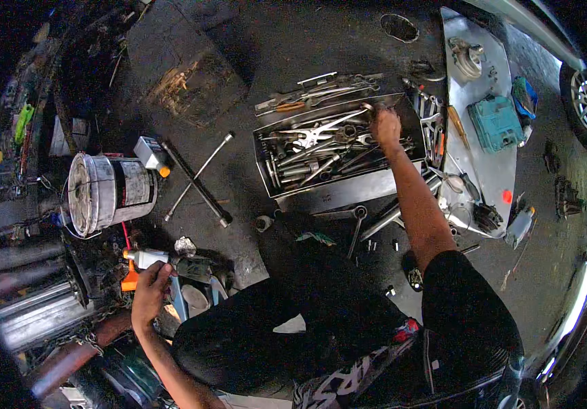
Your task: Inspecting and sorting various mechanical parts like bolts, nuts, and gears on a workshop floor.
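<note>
A rectangular metal toolbox (348, 193) lies on the dark floor in front of me, heaped with wrenches, sockets and other hand tools. My right hand (386, 128) reaches into its right end, fingers curled at the end of a long silver wrench (337, 123) that slants across the pile. Low on the left, my left hand (150, 293) is closed beside a silver-grey piece (147, 258) with an orange part (130, 278) below it. What its fingers hold cannot be made out.
A dirty white bucket (106, 191) lies on its side at left, near a bottle (149, 154) and a cross-shaped lug wrench (198, 179). More tools lie behind the toolbox. On the right, a metal sheet (474, 198) bears a teal case (496, 123). A car wheel (585, 102) stands beyond.
</note>
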`<state>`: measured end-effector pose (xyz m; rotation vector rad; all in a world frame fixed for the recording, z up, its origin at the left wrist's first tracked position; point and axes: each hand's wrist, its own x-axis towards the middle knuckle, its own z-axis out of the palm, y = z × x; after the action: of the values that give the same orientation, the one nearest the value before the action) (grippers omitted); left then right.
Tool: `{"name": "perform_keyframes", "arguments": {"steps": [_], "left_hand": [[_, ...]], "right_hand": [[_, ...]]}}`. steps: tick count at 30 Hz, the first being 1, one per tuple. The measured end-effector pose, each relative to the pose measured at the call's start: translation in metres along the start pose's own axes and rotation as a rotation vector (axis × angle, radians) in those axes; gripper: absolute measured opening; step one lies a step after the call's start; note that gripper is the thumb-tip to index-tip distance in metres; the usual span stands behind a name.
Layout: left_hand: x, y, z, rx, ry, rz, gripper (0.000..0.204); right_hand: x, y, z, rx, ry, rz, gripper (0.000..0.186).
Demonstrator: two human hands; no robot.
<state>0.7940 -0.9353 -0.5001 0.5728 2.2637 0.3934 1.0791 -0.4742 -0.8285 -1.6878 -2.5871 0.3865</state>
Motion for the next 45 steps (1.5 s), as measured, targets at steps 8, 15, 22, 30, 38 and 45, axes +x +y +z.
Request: {"name": "perform_keyframes", "arguments": {"steps": [8,15,22,30,38,45], "left_hand": [[0.006,0.002,0.006,0.056,0.103,0.093,0.032],[0.005,0.062,0.036,0.042,0.259,0.278,0.033],[0.004,0.091,0.060,0.029,0.049,0.336,0.026],[0.002,0.088,0.051,0.009,0.040,0.315,0.025],[0.016,0.064,0.028,0.024,0.186,0.243,0.030],[0.035,0.040,0.018,0.103,0.239,0.253,0.035]], "right_hand": [[-0.041,-0.003,-0.031,0.401,0.516,0.031,0.021],[-0.168,-0.156,-0.088,1.246,-0.164,-0.263,0.030],[-0.227,-0.225,-0.145,1.387,-0.508,-0.452,0.035],[-0.227,-0.224,-0.138,1.357,-0.537,-0.462,0.038],[-0.041,-0.037,-0.035,0.990,0.580,0.261,0.013],[0.003,-0.025,-0.019,0.608,0.422,0.099,0.024]]}}
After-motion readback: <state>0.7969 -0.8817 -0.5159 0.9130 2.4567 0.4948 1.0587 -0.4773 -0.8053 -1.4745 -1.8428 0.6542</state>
